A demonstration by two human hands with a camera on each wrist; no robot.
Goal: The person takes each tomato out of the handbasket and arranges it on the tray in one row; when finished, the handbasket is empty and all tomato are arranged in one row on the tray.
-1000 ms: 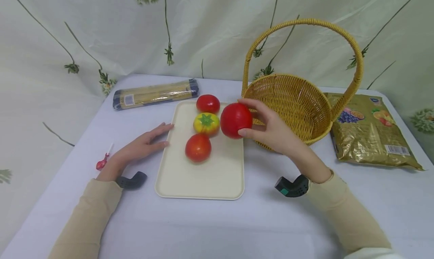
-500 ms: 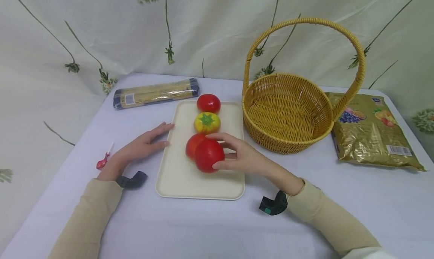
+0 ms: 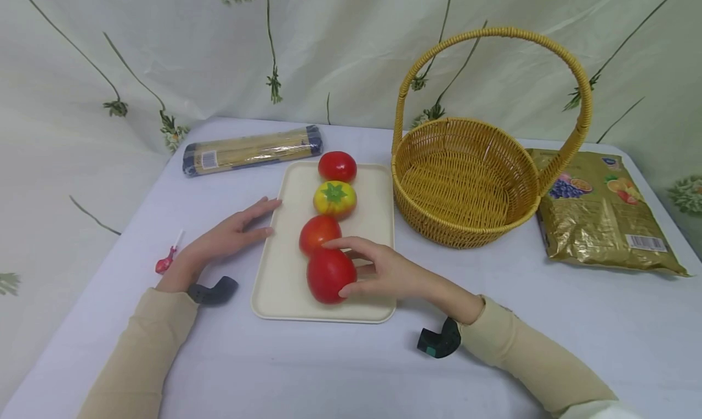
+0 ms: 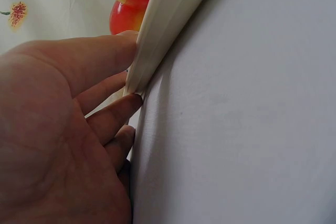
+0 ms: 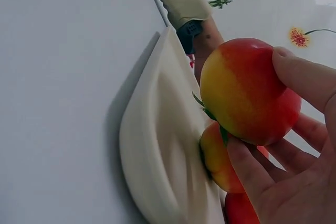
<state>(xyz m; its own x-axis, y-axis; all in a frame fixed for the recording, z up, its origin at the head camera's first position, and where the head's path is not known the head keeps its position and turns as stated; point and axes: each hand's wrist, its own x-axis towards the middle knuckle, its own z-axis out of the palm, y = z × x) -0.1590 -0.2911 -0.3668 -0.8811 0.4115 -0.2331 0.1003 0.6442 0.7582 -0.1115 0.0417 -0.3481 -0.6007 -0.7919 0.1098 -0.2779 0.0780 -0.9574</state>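
My right hand [image 3: 392,274] holds a red tomato [image 3: 328,279] between thumb and fingertips, low over the near half of a cream tray [image 3: 282,297]. In the right wrist view this tomato [image 5: 249,90] has a yellow side and green leaves underneath. Just beyond it on the tray are an orange-red tomato [image 3: 318,231], a yellow one [image 3: 336,201] with a green star-shaped calyx, and a red one [image 3: 337,166] at the far edge. My left hand [image 3: 230,233] rests at the tray's left side, its thumb and extended fingers touching the rim [image 4: 152,40].
A wicker basket [image 3: 460,230] with a tall handle stands right of the tray. Beyond it lies a gold bag [image 3: 603,224] with fruit pictures. A long clear-wrapped packet [image 3: 255,152] lies at the back left, and a lollipop [image 3: 166,262] beside my left wrist.
My right hand has carried the red tomato from the basket's near side leftward and down to the near half of the tray. The left hand has stayed at the tray's edge.
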